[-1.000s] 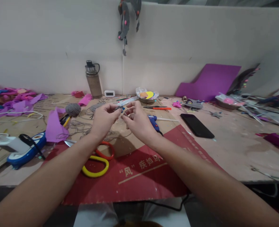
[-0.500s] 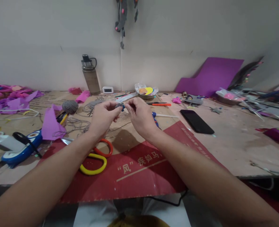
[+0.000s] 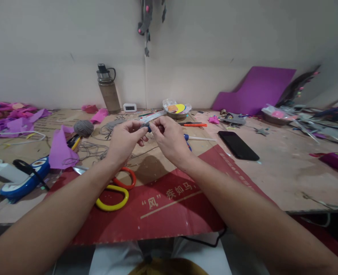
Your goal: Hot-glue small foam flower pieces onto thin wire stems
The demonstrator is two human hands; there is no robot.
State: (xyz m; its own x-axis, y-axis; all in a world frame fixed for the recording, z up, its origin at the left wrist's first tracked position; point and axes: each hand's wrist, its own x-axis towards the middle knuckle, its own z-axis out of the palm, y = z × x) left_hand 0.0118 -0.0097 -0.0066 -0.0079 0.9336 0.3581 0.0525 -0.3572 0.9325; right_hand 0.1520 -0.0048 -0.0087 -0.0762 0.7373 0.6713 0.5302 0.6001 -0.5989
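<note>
Head view: A person's left hand [image 3: 125,141] and right hand [image 3: 170,141] both pinch a small dark piece [image 3: 149,128] between them, above the cardboard [image 3: 154,170]; scissors [image 3: 111,208] lie nearer the body, a phone [image 3: 238,145] to the right.

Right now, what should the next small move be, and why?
Probably hold the left hand steady and press the small dark piece gently with the right hand: the piece sits between both hands' fingertips, raised above the cardboard, so the fingers seem to be its only support.
</note>
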